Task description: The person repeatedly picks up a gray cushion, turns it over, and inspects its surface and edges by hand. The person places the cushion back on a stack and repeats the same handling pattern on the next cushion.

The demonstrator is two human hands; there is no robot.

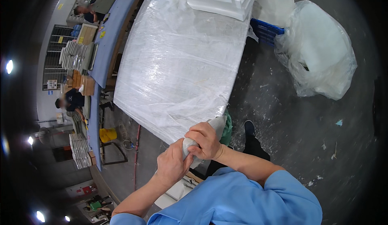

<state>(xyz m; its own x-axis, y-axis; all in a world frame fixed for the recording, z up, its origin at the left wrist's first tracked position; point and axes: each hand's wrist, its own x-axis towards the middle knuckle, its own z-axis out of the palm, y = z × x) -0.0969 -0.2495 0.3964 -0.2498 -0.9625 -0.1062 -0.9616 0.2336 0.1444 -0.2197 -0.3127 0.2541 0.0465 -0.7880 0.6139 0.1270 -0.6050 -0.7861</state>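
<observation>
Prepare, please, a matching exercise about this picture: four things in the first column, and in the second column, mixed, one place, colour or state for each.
Things
1. Light grey piece
2. White foam stack
3. Tub
4. Bulky plastic-wrapped bundle

Place, colour or state
A. Yellow
B. On the floor, at the picture's right
C. Held by the left hand and the right hand
D. On the plastic-covered surface, at its far end

Right pairs: 1-C, 2-D, 3-A, 4-B
</observation>
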